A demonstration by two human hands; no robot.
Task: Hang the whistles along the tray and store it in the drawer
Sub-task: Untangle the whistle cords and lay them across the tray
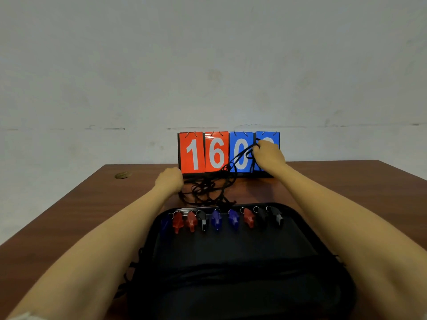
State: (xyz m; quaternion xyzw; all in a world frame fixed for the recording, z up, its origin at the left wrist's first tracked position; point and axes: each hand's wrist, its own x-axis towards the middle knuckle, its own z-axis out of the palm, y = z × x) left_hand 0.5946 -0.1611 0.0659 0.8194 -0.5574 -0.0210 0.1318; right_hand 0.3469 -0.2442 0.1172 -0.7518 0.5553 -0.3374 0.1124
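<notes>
Currently shown: a head-camera view over a brown table, with both forearms stretched forward across a black tray.
Whistles: red, blue and black bodies are seen in a row along the far rim of the tray, each with a metal ring at its top; the hanging appears largely done.
Cords: black lanyard strands lie in a loose tangle on the table just beyond the tray's far rim, with several loops lifted up to the right.
Left hand: it is curled into a fist at the left end of the tangle; strands appear to run into it, so a grip on the cords is judged.
Right hand: it is raised in front of the scoreboard, with fingers closed round lifted loops of cord.
Step in hand: the cords are judged to be gathered or untangled so that the tray can be stored.
Advice: the loops should be drawn apart slowly, and slack should be kept toward the tray, so that no whistle is pulled off the rim.
Risk: the scoreboard stands just behind the tangle and could be snagged by a strand.
Drawer: it is not in view.
</notes>
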